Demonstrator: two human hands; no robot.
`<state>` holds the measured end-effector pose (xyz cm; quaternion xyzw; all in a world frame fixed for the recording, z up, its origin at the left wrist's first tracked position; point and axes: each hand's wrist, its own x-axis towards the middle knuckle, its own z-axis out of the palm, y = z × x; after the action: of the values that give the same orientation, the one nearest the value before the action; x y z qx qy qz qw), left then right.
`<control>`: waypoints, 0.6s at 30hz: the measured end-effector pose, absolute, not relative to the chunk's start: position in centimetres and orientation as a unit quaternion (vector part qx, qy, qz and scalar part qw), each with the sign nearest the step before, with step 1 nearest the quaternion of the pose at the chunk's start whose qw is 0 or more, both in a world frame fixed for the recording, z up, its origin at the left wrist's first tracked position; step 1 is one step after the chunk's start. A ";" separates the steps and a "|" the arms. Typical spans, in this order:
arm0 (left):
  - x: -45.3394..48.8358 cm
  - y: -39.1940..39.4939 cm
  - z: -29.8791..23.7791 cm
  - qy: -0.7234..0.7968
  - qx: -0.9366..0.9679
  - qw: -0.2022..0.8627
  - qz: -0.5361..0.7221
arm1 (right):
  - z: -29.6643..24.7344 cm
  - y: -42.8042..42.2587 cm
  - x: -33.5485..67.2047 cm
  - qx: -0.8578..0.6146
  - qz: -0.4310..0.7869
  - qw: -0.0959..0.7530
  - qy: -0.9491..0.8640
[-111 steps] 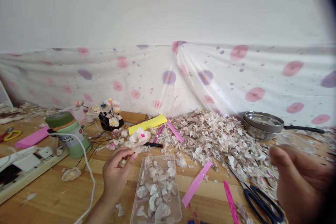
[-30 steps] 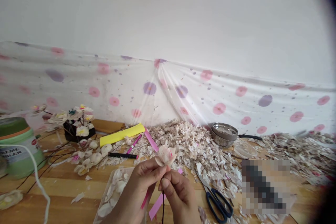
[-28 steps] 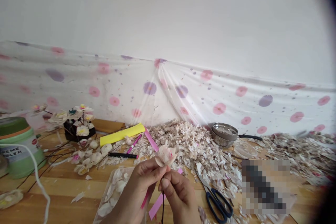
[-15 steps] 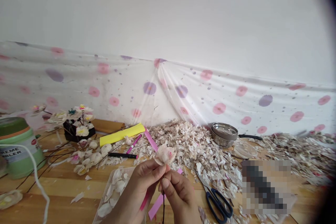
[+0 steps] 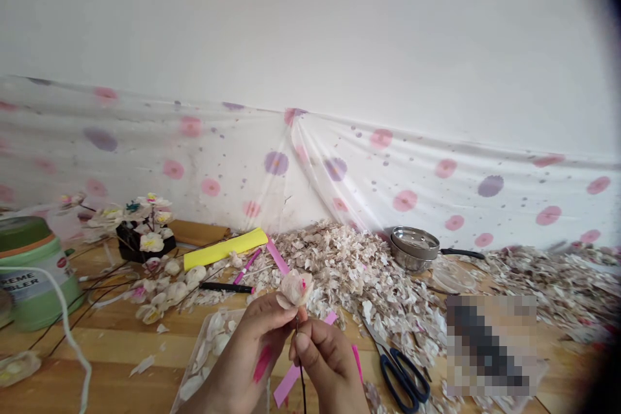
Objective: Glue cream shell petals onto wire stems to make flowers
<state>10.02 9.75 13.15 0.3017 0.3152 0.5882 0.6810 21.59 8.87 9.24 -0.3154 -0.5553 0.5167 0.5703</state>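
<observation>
A small pale flower (image 5: 294, 288) made of thin petals with a pink centre sits on a dark wire stem (image 5: 301, 375) at the bottom middle. My left hand (image 5: 252, 356) pinches the flower's base from the left, fingers closed. My right hand (image 5: 323, 365) is closed just below the flower, thumb and forefinger on the stem. A pink strip (image 5: 262, 363) lies against my left hand. Under my hands stands a clear plastic box (image 5: 208, 352) holding several pale petals.
A big heap of pale flakes (image 5: 369, 265) covers the wooden table (image 5: 107, 336). Black-handled scissors (image 5: 402, 372) lie to the right, a steel pan (image 5: 416, 246) behind. Left: green tumbler (image 5: 29, 272), white cord (image 5: 68, 323), finished flowers (image 5: 162, 284), yellow sheet (image 5: 226, 248), black pen (image 5: 227, 287).
The flower has shifted slightly left and tilted since half a second ago, and both hands have dropped a little. 3.7 s ago my hands were apart; now both hold the flower.
</observation>
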 end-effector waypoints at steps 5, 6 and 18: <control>10.0 9.8 13.0 0.317 0.310 0.675 0.590 | 8.8 8.7 21.6 -0.318 0.530 0.569 -0.543; 10.0 9.8 13.0 0.316 0.312 0.673 0.592 | 8.7 8.7 21.6 -0.317 0.534 0.566 -0.542; 10.4 9.8 13.1 0.264 0.336 0.710 0.560 | 8.0 9.5 21.3 -0.254 0.615 0.569 -0.484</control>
<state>10.40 9.76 13.07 0.3361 0.2637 0.5603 0.7096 21.29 9.54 7.99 -0.2538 -0.4839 0.6146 0.5689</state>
